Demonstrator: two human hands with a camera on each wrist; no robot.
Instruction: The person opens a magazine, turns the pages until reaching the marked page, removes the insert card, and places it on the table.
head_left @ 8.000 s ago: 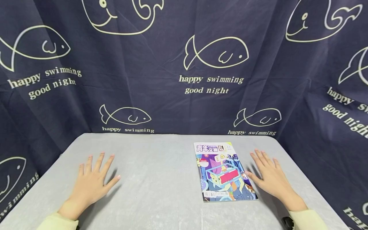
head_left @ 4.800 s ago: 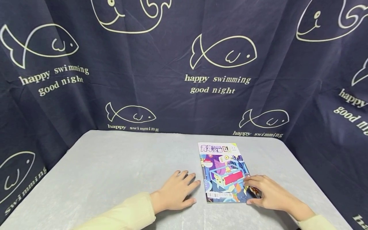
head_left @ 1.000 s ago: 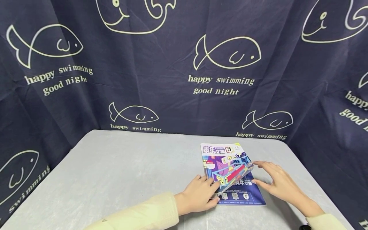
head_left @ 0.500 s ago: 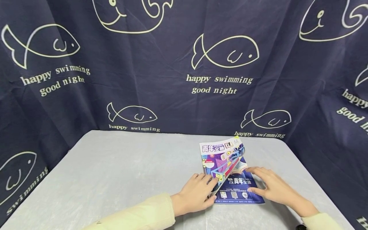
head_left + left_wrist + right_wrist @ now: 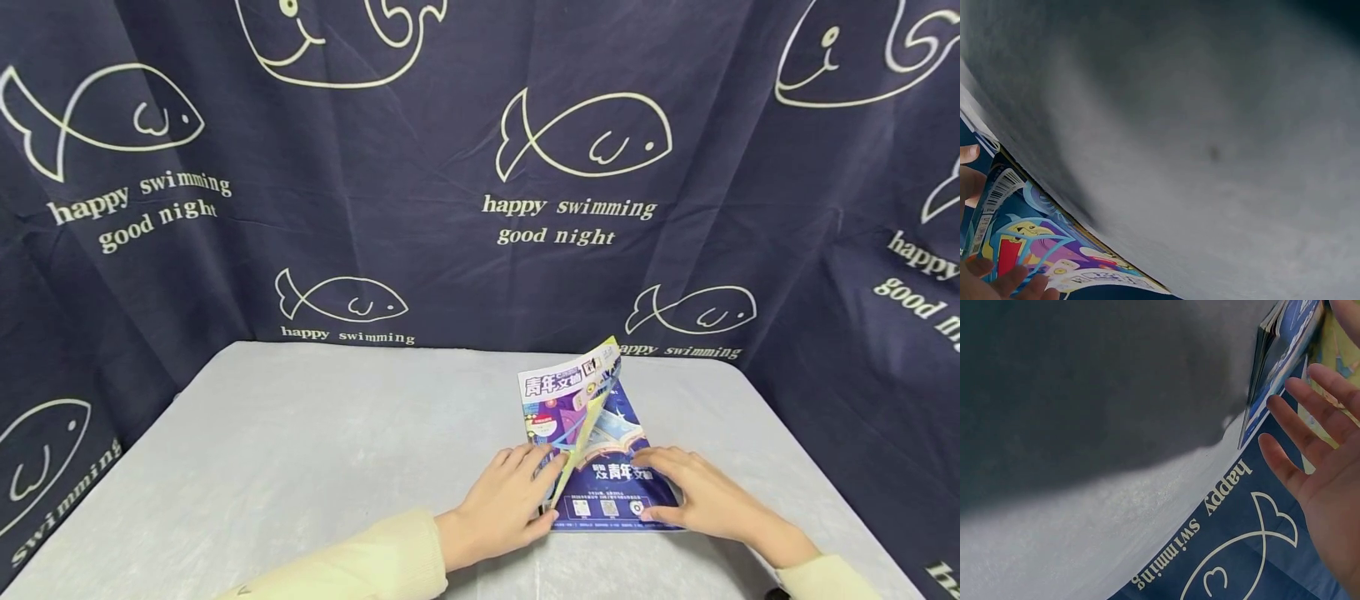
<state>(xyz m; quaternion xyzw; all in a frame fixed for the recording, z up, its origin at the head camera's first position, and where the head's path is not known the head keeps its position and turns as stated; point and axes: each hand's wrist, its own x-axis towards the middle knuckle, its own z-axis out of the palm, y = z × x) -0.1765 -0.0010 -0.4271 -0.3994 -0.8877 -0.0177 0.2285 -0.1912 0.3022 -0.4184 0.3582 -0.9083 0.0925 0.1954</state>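
A magazine (image 5: 543,392) with a colourful illustrated cover lies toward the right of the table. Its cover is lifted from the right side and bends over to the left, showing a pale yellow inner side (image 5: 591,417). Beneath it a dark blue page (image 5: 615,492) with white print is exposed. My left hand (image 5: 495,504) rests on the cover's lower left part, fingers across the illustration, as the left wrist view also shows. My right hand (image 5: 701,500) lies at the blue page's right edge, its fingertips over the page; in the right wrist view its fingers (image 5: 1297,428) are extended and spread.
A grey cloth-covered table (image 5: 315,450) carries the magazine. Behind and beside it hangs a dark blue curtain (image 5: 435,208) with fish outlines and lettering, close to the table's back edge.
Earlier the magazine lay closed and both hands were apart from it. Over the last second the cover has curled further left and up, exposing more of the blue page; the right hand has moved lower.
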